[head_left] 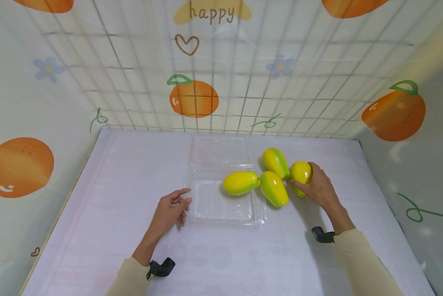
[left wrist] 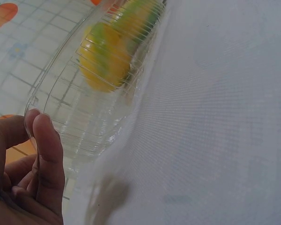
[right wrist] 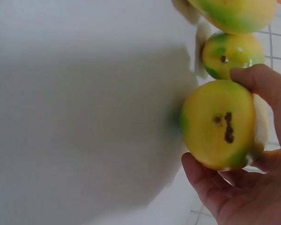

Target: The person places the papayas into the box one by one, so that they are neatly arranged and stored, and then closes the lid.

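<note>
Yellow-green mango-like fruit (head_left: 300, 169) sits at the right of the group, and we see a person's right grip (head_left: 322, 187) curled round it, thumb on its left side and fingers on the other. In the right wrist view, its end with dark brown marks faces us. Just to its left we find two similar fruits (head_left: 274, 190), touching each other on the white surface (head_left: 240, 259). A fourth fruit (head_left: 240, 183) lies in the right part of a clear plastic container (head_left: 208, 205), whose lid (head_left: 219, 151) lies open behind it. At the container's left edge we see the left grip (head_left: 170, 211) pinching the rim between thumb and finger. Behind it all we see a backdrop (head_left: 194, 98) printed with oranges.
</note>
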Demonstrator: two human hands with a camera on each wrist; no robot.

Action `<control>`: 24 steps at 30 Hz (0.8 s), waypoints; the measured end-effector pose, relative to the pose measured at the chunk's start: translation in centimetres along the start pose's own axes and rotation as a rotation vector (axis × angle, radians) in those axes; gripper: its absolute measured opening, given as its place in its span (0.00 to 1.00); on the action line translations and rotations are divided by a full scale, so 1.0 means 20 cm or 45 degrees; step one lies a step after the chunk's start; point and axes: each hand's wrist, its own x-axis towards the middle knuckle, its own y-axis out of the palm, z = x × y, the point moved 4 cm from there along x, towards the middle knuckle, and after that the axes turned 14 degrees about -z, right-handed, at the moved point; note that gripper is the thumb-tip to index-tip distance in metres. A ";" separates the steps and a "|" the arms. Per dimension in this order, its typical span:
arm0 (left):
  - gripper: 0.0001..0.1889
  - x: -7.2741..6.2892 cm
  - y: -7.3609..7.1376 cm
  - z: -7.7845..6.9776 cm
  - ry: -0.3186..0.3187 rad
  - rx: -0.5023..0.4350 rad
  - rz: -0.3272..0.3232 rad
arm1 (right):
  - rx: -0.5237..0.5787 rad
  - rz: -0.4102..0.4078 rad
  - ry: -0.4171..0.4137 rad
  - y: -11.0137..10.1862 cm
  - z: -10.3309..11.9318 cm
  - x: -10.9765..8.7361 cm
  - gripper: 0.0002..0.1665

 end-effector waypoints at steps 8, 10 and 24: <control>0.23 0.00 0.00 0.00 -0.011 0.004 -0.010 | -0.007 -0.009 -0.081 -0.05 0.02 0.01 0.51; 0.23 -0.01 0.00 0.00 -0.012 0.010 -0.011 | -0.005 0.002 -0.083 -0.05 0.02 0.01 0.51; 0.23 0.00 0.00 0.01 0.030 0.027 -0.017 | 0.050 0.088 -0.069 -0.14 0.09 -0.01 0.57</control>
